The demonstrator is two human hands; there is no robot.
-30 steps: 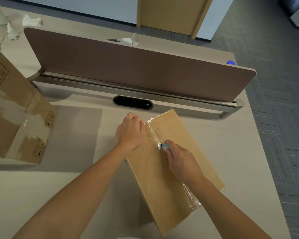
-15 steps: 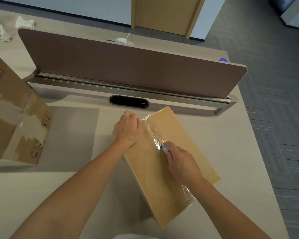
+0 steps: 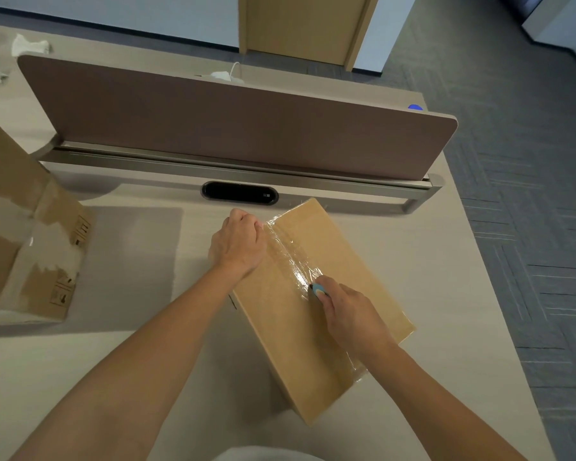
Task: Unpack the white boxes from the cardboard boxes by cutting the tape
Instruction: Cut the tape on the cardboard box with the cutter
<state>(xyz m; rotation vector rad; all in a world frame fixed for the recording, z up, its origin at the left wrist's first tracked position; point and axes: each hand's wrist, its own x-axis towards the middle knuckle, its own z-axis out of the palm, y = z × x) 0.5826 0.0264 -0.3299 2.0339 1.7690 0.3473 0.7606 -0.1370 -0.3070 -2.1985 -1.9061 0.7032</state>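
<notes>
Your left hand [image 3: 238, 242], curled, braces the cardboard box [image 3: 316, 304] lying on the desk [image 3: 130, 294]; your right hand [image 3: 350, 314] grips the cutter [image 3: 319, 290]. Keep the blade shallow along the tape [image 3: 290, 254], sparing the contents

Bare desk [image 3: 140, 267] left of cardboard box [image 3: 343, 261]; larger carton [image 3: 24, 234] far left, divider panel [image 3: 233, 128] blocks behind.

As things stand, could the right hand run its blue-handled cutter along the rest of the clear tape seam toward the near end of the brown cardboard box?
Probably yes: right hand holds blue-handled cutter on clear tape seam; left hand is at the far end.
</notes>
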